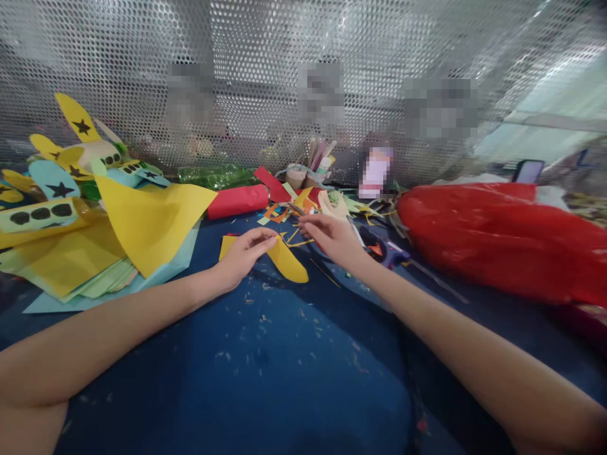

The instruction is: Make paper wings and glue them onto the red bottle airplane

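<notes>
My left hand (244,253) pinches a piece of yellow paper (287,260) between thumb and fingers, just above the blue table. The piece has a rounded lower end, and another yellow part shows behind the hand. To the right, my right hand (332,237) is closed, thumb against fingers. A thin, dark, pointed thing (296,208) shows at its fingertips; its kind is unclear. Narrow yellow paper strips (301,242) lie between and beneath the hands. Beyond them is a heap of coloured paper scraps (277,213), beside a red wrapped cylinder (238,201).
At left, yellow and blue paper planes with black stars (61,189) stand near stacked paper sheets (156,221). A green bottle (215,177) lies behind. A glue gun (392,253) and a large red plastic bag (488,237) are at right. A phone (376,172) stands at the back.
</notes>
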`<move>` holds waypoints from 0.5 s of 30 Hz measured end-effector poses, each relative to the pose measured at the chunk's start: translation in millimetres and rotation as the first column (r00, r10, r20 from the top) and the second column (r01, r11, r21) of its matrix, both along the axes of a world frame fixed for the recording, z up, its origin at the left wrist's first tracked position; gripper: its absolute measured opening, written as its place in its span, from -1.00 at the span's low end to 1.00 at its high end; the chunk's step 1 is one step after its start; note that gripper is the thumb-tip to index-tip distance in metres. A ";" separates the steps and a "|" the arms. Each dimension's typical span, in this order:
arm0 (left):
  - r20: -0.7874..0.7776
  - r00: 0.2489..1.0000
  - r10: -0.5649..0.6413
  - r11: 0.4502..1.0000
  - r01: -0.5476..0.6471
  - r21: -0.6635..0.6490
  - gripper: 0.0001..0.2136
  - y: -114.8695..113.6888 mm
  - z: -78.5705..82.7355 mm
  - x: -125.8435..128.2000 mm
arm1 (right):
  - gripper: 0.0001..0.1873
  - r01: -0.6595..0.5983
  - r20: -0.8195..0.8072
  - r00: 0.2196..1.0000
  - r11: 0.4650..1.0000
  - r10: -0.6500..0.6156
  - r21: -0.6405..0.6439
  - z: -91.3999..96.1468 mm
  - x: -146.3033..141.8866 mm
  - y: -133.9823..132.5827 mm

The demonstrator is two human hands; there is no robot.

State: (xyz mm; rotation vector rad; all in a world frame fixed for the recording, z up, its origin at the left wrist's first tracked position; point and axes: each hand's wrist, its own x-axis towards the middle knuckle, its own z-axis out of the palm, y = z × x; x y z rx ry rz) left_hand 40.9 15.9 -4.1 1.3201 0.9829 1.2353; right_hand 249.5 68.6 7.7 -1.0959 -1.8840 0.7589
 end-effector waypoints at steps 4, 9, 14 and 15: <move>-0.020 0.998 -0.066 0.994 0.067 0.081 -0.85 0.0 0.2 -1.3 | -0.70 -0.179 -0.152 0.978 0.953 0.145 -0.245 -0.7 -23.3 -27.0; -0.044 0.989 -0.145 0.982 0.149 0.114 -0.85 -0.5 0.7 -2.2 | -0.65 -0.402 -0.426 0.886 0.762 0.184 -0.508 -9.7 -28.9 -33.4; -0.022 0.992 -0.121 0.990 0.122 0.075 -0.85 0.7 0.2 -1.8 | -0.74 -0.390 -0.490 0.865 0.762 0.110 -0.517 -11.3 -25.5 -30.7; 0.019 0.993 -0.117 0.992 0.117 0.045 -0.84 1.5 -0.6 -1.6 | -0.75 -0.380 -0.494 0.864 0.765 0.093 -0.519 -11.1 -25.2 -30.6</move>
